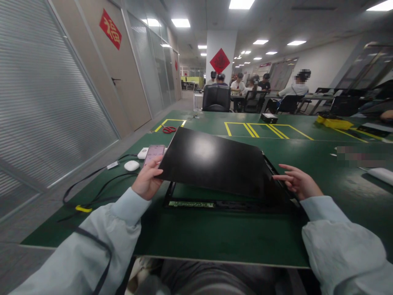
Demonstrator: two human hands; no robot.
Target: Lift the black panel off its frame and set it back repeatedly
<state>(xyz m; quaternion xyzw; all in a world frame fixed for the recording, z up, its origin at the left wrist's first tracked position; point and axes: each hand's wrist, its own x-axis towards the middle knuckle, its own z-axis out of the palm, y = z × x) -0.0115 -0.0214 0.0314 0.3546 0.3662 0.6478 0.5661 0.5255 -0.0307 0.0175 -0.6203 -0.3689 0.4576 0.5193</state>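
A flat black screen panel (215, 162) is tilted over a thin black frame (245, 205) lying on the green table. The panel's left side is raised, its right side down near the frame. At the lower left corner, my left hand (147, 177) grips the panel between thumb and fingers. My right hand (299, 182) hovers by the right side with fingers apart and the index fingertip close to the frame's edge; whether it touches cannot be made out. Along the near side of the frame runs a green circuit board strip (192, 204).
Left of the panel are a phone (154, 153), a white rounded case (132, 165) and black cables. Red-handled scissors (169, 130) lie behind. Yellow tape outlines, a small black box (269, 118) and a yellow object (334, 122) are farther back. Several people sit at tables beyond.
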